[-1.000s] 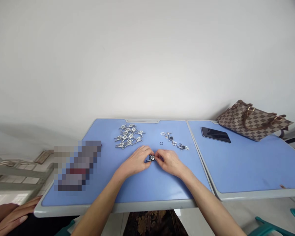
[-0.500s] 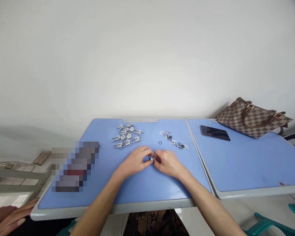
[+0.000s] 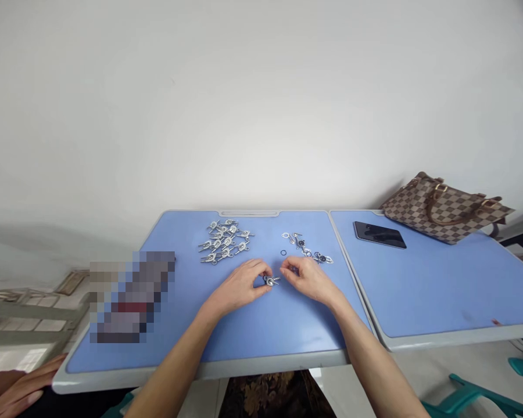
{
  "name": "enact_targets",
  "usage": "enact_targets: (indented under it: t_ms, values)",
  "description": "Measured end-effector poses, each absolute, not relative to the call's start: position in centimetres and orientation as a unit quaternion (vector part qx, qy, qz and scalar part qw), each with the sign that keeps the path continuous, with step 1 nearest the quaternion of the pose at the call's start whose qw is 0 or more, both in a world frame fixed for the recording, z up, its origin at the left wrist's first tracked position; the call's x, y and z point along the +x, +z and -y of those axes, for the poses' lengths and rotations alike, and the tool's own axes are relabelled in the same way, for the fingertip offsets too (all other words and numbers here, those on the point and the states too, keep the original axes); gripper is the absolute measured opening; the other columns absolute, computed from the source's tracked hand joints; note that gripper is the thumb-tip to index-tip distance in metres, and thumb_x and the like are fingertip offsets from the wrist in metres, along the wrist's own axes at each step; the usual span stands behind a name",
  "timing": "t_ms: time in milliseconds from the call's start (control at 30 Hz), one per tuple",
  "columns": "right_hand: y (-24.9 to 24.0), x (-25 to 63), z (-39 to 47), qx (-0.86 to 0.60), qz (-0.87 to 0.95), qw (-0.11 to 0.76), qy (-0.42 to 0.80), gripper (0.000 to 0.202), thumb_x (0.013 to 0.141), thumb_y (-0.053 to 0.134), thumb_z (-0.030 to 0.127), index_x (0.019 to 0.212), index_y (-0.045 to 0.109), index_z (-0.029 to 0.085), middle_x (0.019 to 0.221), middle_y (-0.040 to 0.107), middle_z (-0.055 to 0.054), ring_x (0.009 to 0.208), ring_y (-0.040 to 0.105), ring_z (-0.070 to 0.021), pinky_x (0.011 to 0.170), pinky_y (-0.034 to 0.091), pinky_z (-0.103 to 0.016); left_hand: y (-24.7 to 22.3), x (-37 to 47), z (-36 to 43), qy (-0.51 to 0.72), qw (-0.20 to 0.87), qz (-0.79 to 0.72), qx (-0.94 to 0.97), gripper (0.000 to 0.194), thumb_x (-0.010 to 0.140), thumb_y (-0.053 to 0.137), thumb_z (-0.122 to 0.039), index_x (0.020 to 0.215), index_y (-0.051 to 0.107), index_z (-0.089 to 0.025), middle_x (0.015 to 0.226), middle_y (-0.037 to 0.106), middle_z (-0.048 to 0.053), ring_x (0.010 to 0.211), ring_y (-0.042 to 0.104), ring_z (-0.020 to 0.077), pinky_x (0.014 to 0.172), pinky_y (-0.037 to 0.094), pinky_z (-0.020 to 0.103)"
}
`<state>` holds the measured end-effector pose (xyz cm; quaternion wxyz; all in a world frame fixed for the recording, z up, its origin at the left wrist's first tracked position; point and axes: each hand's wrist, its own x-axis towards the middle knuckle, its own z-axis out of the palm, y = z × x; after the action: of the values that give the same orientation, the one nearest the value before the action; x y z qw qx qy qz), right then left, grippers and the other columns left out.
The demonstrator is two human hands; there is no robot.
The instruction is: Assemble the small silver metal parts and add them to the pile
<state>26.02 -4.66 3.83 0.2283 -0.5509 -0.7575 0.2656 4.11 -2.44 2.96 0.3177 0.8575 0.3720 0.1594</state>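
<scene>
your left hand (image 3: 243, 285) pinching a small metal piece (image 3: 270, 281) between thumb and fingers, your right hand (image 3: 309, 280) just beside it, fingers curled, thumb-to-finger gap unclear, no legible writing

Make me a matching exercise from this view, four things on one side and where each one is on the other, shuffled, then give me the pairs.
1. Left hand
2. Phone
3. Checkered bag
4. Black ring

A. Flat on the right-hand table, beside the bag
B. On the left-hand table, just beyond the right hand
C. Gripping a small metal piece
D. Against the wall, beyond the phone

Pairs: 1-C, 2-A, 3-D, 4-B
</scene>
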Motion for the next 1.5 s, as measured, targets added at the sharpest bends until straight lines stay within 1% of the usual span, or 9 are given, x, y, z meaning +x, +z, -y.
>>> enact_targets:
  t_ms: [167,300,367,500,667,800,933,1100,1500]
  values:
    - [2.8,26.4,3.2,-0.634,0.726,0.226,0.137,0.018,0.093,0.051,0.020,0.101,0.067,0.022,0.098,0.068,-0.004,0.081,0.063,-0.0170,0.070,0.042,-0.026,2.9,4.0,2.2,0.162,0.334,-0.397,0.840,0.012,0.085,0.057,-0.023,0.097,0.058,-0.023,0.100,0.062,0.001,0.099,0.058,0.0192,0.088,0.046,0.033]
    - [2.2,25.3,2.0,-0.658,0.723,0.171,0.125,0.023,0.096,0.052,0.028,0.115,0.062,0.022,0.113,0.066,-0.009,0.089,0.065,-0.0218,0.071,0.043,-0.029,2.7,4.0,1.7,0.176,0.338,-0.416,0.826,0.011,0.085,0.056,-0.025,0.095,0.059,-0.023,0.099,0.064,0.001,0.096,0.060,0.0188,0.085,0.048,0.032]
    - [2.0,24.8,1.4,-0.669,0.715,0.152,0.134,0.024,0.095,0.053,0.026,0.116,0.061,0.020,0.115,0.064,-0.012,0.092,0.065,-0.0241,0.072,0.043,-0.031,2.7,4.0,1.6,0.183,0.345,-0.424,0.817,0.013,0.085,0.054,-0.023,0.097,0.060,-0.022,0.099,0.064,0.001,0.094,0.060,0.0178,0.084,0.048,0.032]
    - [1.9,24.8,0.6,-0.677,0.702,0.156,0.159,0.017,0.092,0.054,0.018,0.106,0.063,0.017,0.107,0.067,-0.013,0.093,0.064,-0.0250,0.075,0.042,-0.031,2.7,4.0,1.6,0.190,0.354,-0.431,0.808,0.017,0.084,0.053,-0.021,0.100,0.061,-0.021,0.099,0.064,0.002,0.091,0.061,0.0171,0.083,0.049,0.031]
    - [2.4,25.4,0.9,-0.662,0.688,0.195,0.224,0.010,0.089,0.057,0.019,0.093,0.066,0.017,0.093,0.069,-0.007,0.087,0.063,-0.0200,0.073,0.041,-0.028,3.0,4.2,1.5,0.233,0.343,-0.428,0.803,0.014,0.085,0.053,-0.021,0.095,0.062,-0.020,0.096,0.064,0.003,0.086,0.060,0.0165,0.077,0.049,0.030]
    - [3.0,25.8,2.1,-0.603,0.698,0.219,0.319,0.014,0.087,0.058,0.027,0.084,0.069,0.019,0.076,0.068,0.001,0.069,0.059,-0.0134,0.063,0.041,-0.023,3.0,4.1,1.2,0.284,0.323,-0.427,0.796,0.013,0.087,0.051,-0.022,0.089,0.063,-0.020,0.087,0.062,0.002,0.078,0.058,0.0152,0.072,0.047,0.029]
    - [3.1,26.7,3.2,-0.510,0.674,0.248,0.473,0.010,0.078,0.063,0.024,0.076,0.071,0.017,0.065,0.063,0.002,0.060,0.051,-0.0117,0.058,0.038,-0.022,2.9,3.9,1.2,0.265,0.336,-0.426,0.797,0.011,0.086,0.054,-0.023,0.089,0.065,-0.020,0.086,0.063,0.001,0.077,0.058,0.0146,0.071,0.047,0.027]
    - [2.7,27.0,3.5,-0.477,0.664,0.241,0.523,0.008,0.074,0.067,0.023,0.076,0.071,0.017,0.065,0.062,0.003,0.060,0.050,-0.0110,0.061,0.038,-0.023,2.8,4.1,1.6,0.212,0.366,-0.401,0.813,0.011,0.085,0.057,-0.023,0.091,0.067,-0.022,0.089,0.063,0.000,0.083,0.059,0.0144,0.072,0.047,0.026]
    - [2.5,26.8,3.9,-0.445,0.686,0.198,0.540,0.010,0.076,0.064,0.021,0.081,0.072,0.018,0.074,0.069,0.001,0.069,0.059,-0.0130,0.068,0.043,-0.023,3.0,4.2,1.7,0.188,0.396,-0.373,0.818,0.010,0.085,0.058,-0.022,0.089,0.068,-0.022,0.092,0.062,0.000,0.087,0.060,0.0151,0.080,0.046,0.027]
